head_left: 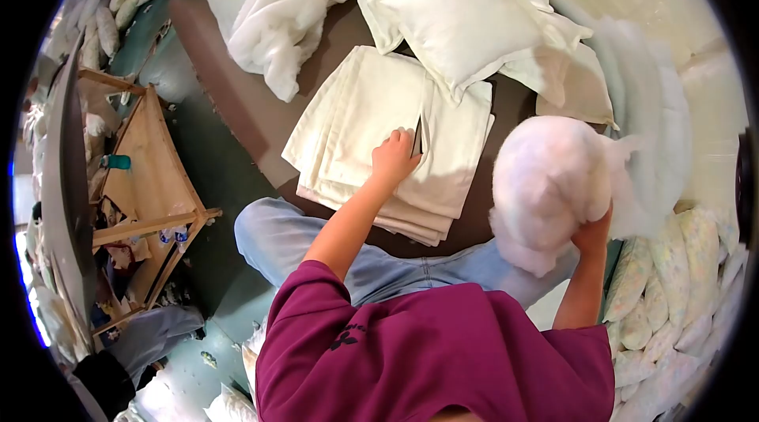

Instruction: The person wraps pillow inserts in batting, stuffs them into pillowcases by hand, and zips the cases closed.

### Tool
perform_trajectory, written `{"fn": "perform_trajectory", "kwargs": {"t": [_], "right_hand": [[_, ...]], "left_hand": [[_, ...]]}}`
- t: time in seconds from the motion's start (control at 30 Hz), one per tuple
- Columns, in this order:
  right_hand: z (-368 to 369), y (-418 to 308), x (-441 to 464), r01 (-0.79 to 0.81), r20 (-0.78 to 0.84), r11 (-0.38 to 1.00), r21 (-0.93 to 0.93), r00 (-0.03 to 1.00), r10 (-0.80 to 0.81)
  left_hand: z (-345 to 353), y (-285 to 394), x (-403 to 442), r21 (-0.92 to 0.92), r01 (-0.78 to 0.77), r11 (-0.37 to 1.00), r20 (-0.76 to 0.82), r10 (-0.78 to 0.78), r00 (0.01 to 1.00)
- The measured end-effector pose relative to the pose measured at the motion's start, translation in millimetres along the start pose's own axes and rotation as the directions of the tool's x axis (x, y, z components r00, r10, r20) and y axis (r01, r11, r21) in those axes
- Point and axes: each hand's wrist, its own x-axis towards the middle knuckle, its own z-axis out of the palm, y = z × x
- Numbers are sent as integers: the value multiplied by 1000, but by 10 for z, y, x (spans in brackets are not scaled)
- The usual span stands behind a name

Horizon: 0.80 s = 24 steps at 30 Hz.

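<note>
A stack of flat cream cushion covers (356, 98) lies in front of me, and the top one has a slit opening. At that slit my left hand (394, 157) has its fingers curled on the fabric edge, pinching it. A large rounded wad of white fibre stuffing (549, 177) is held up on the right side, above my thigh. My right hand (593, 234) grips it from below and the side, with most of its fingers hidden by the fluff.
Plump cream cushions (466, 19) are piled behind the covers on a brown board (229, 106). More loose white stuffing (648, 114) stands at the right, above several filled bags (672, 264). A wooden frame (150, 185) is at the left, with another person's leg (162, 335) below it.
</note>
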Motion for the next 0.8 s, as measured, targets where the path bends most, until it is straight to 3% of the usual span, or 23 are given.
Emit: {"fn": "perform_trajectory", "kwargs": {"t": [0.07,0.17,0.23,0.33,0.4,0.47,0.57,0.7,0.8], "right_hand": [[129,73,-38,-66,17,996,52,998,65],[419,68,81,-77,125,997,-33,989,80],[661,-81,237,41,143,999,-28,989,-37],[986,-391,529,217,215,975,-43,955,-203],[1289,-559,690,264,275,962,-64,932,-237],[1710,-604,741,239,337,966,-96,921,-194],[2440,-362,760,290,613,939,-187,781,-119],[2558,-500,956,329,570,920,-215,807,-155],[2475,-486,961,308,579,928,-209,804,-136]], "left_hand": [[43,-38,110,-19,36,999,32,-36,999],[116,-159,249,-37,100,994,100,-96,990],[-16,-160,299,-8,156,988,154,-153,976],[-585,-152,184,-66,214,975,385,-173,907],[-163,-700,86,-251,-18,968,362,112,926],[-382,-777,-81,-422,-197,885,306,344,888],[-158,-1072,-176,-402,83,912,280,36,959],[-158,-1076,-9,-320,307,896,272,-224,936],[-94,-1043,89,-372,150,916,144,-103,984]]}}
